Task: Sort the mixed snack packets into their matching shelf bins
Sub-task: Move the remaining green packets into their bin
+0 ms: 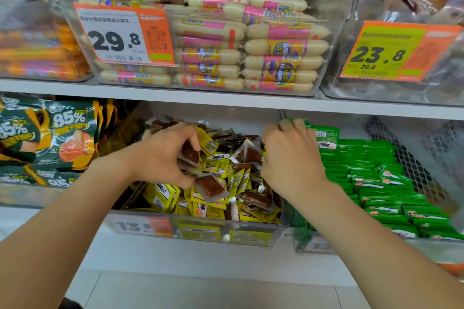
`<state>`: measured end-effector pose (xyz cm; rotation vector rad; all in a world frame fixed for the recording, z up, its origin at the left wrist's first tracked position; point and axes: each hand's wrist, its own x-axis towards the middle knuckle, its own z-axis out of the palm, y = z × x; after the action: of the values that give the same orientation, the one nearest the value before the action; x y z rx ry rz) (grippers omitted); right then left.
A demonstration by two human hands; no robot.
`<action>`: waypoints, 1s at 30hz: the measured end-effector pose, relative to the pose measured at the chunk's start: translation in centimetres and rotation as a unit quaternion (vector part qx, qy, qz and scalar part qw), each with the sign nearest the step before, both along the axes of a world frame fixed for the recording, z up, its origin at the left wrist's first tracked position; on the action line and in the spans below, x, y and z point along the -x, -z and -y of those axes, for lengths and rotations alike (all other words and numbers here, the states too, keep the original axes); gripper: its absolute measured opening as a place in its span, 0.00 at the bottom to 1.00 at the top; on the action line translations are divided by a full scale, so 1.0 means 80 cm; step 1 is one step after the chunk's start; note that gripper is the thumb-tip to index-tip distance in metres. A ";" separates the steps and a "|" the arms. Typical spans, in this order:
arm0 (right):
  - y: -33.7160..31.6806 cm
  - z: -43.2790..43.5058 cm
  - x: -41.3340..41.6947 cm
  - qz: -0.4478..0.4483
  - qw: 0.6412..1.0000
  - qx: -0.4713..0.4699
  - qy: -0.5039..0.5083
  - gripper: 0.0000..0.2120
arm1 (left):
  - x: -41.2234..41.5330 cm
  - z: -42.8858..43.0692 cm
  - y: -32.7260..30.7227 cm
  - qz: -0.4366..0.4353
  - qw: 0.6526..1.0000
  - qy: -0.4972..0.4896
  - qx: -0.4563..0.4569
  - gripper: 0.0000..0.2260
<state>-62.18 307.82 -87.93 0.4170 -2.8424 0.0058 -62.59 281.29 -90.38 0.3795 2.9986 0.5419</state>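
A clear bin (pixel 195 232) on the lower shelf holds a heap of yellow snack packets (pixel 160 195) mixed with clear packets of brown filling (pixel 211 187). My left hand (pixel 163 155) reaches into its left half and grips a bunch of clear brown packets (pixel 189 155) with curled fingers. My right hand (pixel 291 155) is at the bin's right side, fingers curled round green packets (pixel 325 137) that stick out above the knuckles. To the right, a second clear bin (pixel 308 246) is filled with rows of green packets (pixel 376 183).
The white upper shelf (pixel 226 100) carries a clear bin of pink-and-yellow sausage sticks (pixel 251 40) with a 29.8 price tag (pixel 120 35), and another bin tagged 23.8 (pixel 391 52). Green 85% bags (pixel 50 138) sit lower left. Tiled floor (pixel 200 291) lies below.
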 end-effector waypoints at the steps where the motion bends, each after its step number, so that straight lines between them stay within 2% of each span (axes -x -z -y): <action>1: 0.000 0.005 0.000 -0.005 1.000 0.004 -0.026 0.18 | -0.004 -0.002 -0.002 0.010 1.000 -0.015 0.009 0.28; 4: 0.005 0.023 0.007 0.049 0.993 0.051 -0.091 0.12 | -0.005 -0.013 -0.008 -0.065 0.996 -0.036 0.056 0.22; 6: 0.014 0.032 0.022 0.122 0.985 0.051 -0.108 0.13 | 0.000 -0.016 -0.009 -0.122 0.986 -0.045 0.109 0.13; 8: 0.027 0.041 0.037 0.192 0.971 0.012 -0.141 0.19 | 0.003 -0.017 -0.009 -0.124 0.984 -0.057 0.115 0.06; 10: 0.040 0.047 0.046 0.252 0.953 -0.062 -0.157 0.25 | 0.004 -0.019 -0.009 -0.082 0.985 -0.064 0.139 0.15; 12: 0.042 0.049 0.052 0.280 0.939 -0.150 -0.128 0.26 | 0.006 -0.029 -0.009 -0.079 0.970 -0.049 0.226 0.24; 14: 0.035 0.053 0.053 0.280 0.937 -0.191 -0.089 0.20 | 0.016 -0.041 -0.006 -0.106 0.960 0.007 0.258 0.24; 17: 0.032 0.060 0.050 0.245 0.948 -0.194 -0.068 0.14 | 0.036 -0.055 0.006 -0.064 0.985 0.054 0.152 0.13; 18: 0.031 0.062 0.048 0.221 0.956 -0.181 -0.071 0.10 | 0.043 -0.058 0.012 -0.045 0.986 0.051 0.151 0.13; 20: 0.034 0.062 0.054 0.161 0.978 -0.108 -0.075 0.04 | 0.058 -0.061 0.029 -0.003 0.968 0.062 0.243 0.23; 22: 0.038 0.064 0.068 0.147 0.984 -0.022 -0.100 0.06 | 0.065 -0.064 0.040 0.042 0.943 0.061 0.325 0.27; 24: 0.041 0.068 0.078 0.243 0.959 0.069 -0.126 0.20 | 0.068 -0.069 0.036 0.067 0.940 0.052 0.330 0.27; 25: 0.043 0.072 0.080 0.301 0.943 0.078 -0.124 0.27 | 0.068 -0.070 0.032 0.073 0.942 0.046 0.326 0.27; 27: 0.053 0.075 0.081 0.344 0.935 -0.012 -0.087 0.36 | 0.067 -0.068 0.027 0.080 0.944 0.027 0.320 0.28; 28: 0.058 0.073 0.085 0.331 0.939 -0.066 -0.068 0.37 | 0.065 -0.064 0.025 0.088 0.942 0.015 0.322 0.28; 30: 0.062 0.065 0.091 0.286 0.946 -0.149 -0.027 0.32 | 0.063 -0.055 0.022 0.100 0.940 0.002 0.326 0.28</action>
<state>-69.44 302.59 -92.91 0.6457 -3.4163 -0.3539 -67.62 285.67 -92.14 0.2515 2.7573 -0.3976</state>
